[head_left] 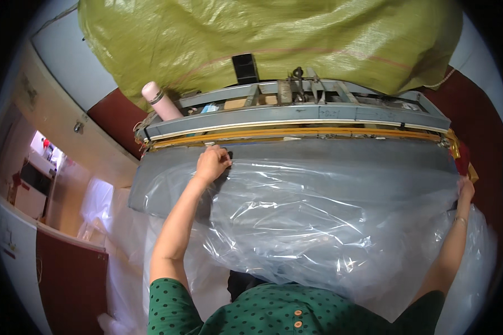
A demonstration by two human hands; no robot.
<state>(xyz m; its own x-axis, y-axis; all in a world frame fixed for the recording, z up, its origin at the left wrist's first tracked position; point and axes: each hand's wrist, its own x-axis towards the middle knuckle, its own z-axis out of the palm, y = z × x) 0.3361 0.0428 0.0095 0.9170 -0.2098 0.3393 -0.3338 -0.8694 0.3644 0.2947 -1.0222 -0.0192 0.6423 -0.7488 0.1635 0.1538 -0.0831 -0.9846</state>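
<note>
A wide sheet of clear plastic film (296,218) lies wrinkled over the grey work surface (341,149) and hangs down toward my body. My left hand (212,163) is above the left part of that surface, fingers curled together at the film's far edge. Its fingertips are partly hidden. Out at the right end of the surface, my right hand (466,191) is closed on the film's right edge, its fingers only partly visible. Both arms are spread wide, with the film stretched between them.
Behind the surface runs a long grey metal frame (296,116) with orange strips (318,133) along its front. A pink bottle (161,101) leans at its left end; a black phone (245,68) stands behind it. A yellow-green woven sheet (274,33) covers the back. More film (123,268) hangs at left.
</note>
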